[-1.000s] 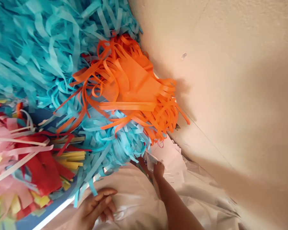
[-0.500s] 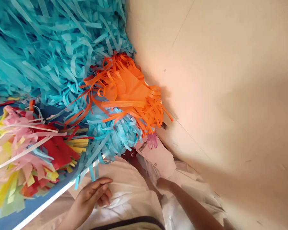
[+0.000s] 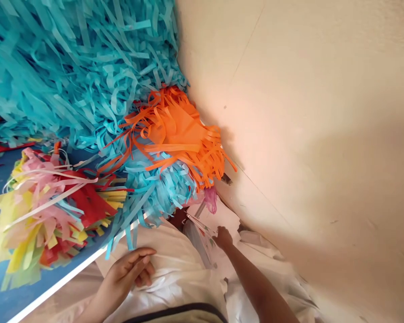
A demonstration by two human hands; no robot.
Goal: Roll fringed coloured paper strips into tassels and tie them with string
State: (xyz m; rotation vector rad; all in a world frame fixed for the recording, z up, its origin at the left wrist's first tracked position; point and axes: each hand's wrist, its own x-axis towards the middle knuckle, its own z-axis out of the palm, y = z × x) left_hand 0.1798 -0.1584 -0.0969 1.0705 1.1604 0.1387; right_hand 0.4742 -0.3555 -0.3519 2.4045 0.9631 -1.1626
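My left hand (image 3: 129, 271) rests loosely over my light-coloured clothing, its fingers half curled and apart with nothing in them. My right hand (image 3: 223, 237) is closed around the end of a thin, long, pale thing (image 3: 201, 224), whose kind I cannot make out. That thing points up and left over a pale printed carton or sheet (image 3: 226, 214). Beyond it hangs a small pink piece of plastic (image 3: 210, 200). Fringed orange paper (image 3: 183, 128) and light-blue fringed paper (image 3: 164, 186) lie above my hands.
A big heap of turquoise paper fringe (image 3: 74, 67) fills the upper left. A bundle of pink, red and yellow paper strips (image 3: 54, 206) lies on a blue table (image 3: 23, 298) with a white edge. On the right stands a cream wall (image 3: 306, 112); pale plastic sheeting (image 3: 272, 269) lies low beside it.
My right hand has moved up and slightly left, and the thin pale thing now shows in it. My left hand stays nearly still. The view has shifted a little.
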